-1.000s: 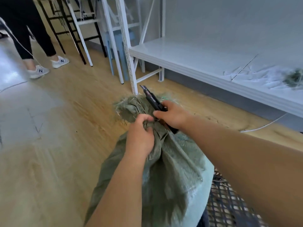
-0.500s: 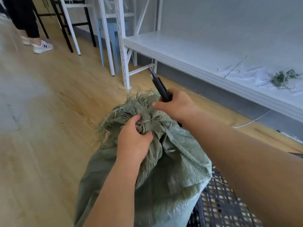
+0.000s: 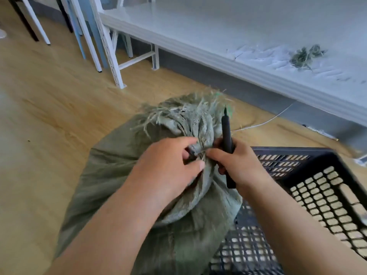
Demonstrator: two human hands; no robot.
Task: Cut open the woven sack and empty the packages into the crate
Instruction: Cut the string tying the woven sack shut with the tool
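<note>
Left hand [image 3: 168, 165] pinches the tied neck of the woven sack [image 3: 123, 185]. Right hand [image 3: 240, 165] grips a black cutter [image 3: 227, 133], tip pointing up, beside the neck. Sack sits under both hands; black crate [image 3: 325, 187] just right of them.

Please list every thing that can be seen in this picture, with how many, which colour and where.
woven sack: one, green, centre, tied frayed neck
cutter: one, black, in right hand, tip up
crate: one, black mesh, right of sack
shelf: one, white, behind
fibre clump: one, green, on shelf
cable: one, white, on floor
floor: wooden, tan
left hand: pinches sack neck
right hand: grips cutter
</note>
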